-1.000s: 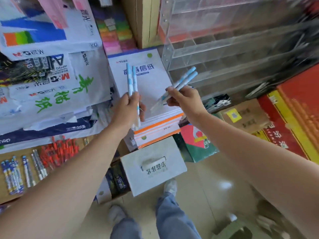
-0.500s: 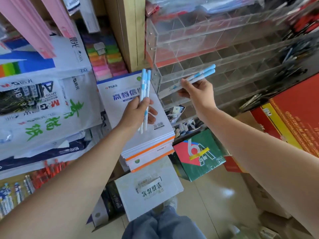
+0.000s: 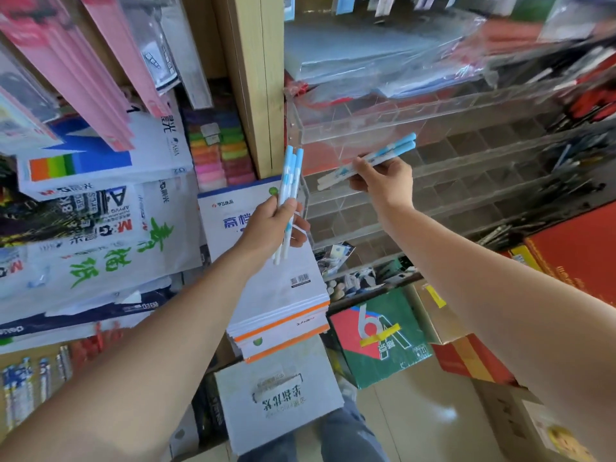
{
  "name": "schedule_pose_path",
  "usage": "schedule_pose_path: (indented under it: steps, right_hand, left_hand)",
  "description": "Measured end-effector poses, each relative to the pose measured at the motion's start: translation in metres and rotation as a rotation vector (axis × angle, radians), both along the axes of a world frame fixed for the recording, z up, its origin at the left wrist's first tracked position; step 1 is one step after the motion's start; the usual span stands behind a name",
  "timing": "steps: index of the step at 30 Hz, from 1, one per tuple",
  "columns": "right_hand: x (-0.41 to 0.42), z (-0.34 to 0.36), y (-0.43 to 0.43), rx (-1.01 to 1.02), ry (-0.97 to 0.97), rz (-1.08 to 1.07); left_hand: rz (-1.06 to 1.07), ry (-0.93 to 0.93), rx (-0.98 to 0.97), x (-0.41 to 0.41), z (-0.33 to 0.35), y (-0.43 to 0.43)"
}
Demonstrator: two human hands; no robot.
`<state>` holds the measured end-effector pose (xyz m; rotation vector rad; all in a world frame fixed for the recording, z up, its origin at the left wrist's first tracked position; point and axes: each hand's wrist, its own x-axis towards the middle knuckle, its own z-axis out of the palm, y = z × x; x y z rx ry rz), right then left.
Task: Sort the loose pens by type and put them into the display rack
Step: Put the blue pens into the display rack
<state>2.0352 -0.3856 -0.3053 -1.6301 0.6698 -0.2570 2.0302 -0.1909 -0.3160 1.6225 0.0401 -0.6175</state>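
Right hand lifted pens to rack — caps pointing up-right.

White pens with sky-blue caps and blue patches; clear display rack; white notepads edged orange; green box, red corner.

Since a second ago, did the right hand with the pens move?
Yes. The right hand and its pens went up, from the lower left corner of the display rack to its middle rows.
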Motion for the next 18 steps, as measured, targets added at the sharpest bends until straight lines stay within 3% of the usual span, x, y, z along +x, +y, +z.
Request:
schedule_pose_path:
  steps: [6, 15, 18]
  right_hand:
    - [0.012, -0.008, -0.004, -0.102, 0.177, 0.149]
    - [0.019, -0.014, -0.023, -0.020, 0.173, 0.271]
    - [0.012, -0.015, -0.026, 0.021, 0.102, 0.204]
  left_hand:
    - [0.040, 0.008, 0.000, -0.004, 0.004, -0.013]
    - [0.020, 0.031, 0.002, -0.009, 0.003, -0.028]
    - [0.009, 0.034, -0.002, -0.012, 0.000, -0.030]
